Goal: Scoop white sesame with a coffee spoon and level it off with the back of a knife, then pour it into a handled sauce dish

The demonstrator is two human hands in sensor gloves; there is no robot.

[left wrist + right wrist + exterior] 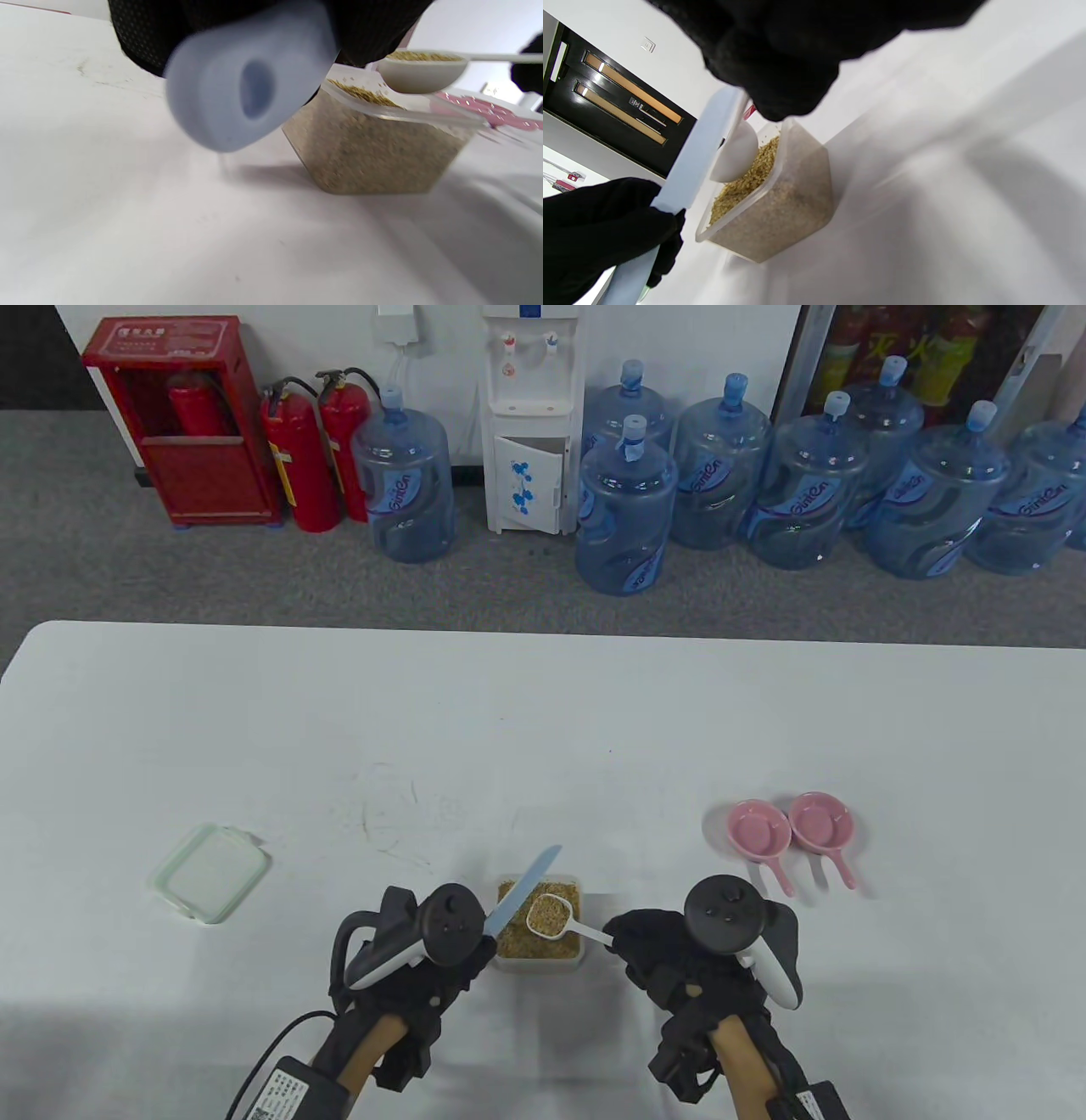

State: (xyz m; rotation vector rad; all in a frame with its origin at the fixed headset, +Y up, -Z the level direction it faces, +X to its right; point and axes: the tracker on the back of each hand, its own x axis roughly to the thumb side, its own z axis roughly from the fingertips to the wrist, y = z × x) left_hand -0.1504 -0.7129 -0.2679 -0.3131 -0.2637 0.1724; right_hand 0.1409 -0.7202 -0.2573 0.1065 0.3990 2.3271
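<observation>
white table [543, 704], sesame tub [540, 960], lid [209, 873], pink dishes [789, 824]

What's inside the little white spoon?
The spoon is filled to its rim with sesame seeds. The right hand holds it above the clear sesame box. The seeds cover the bottom of its bowl, so that cannot be seen.
</observation>
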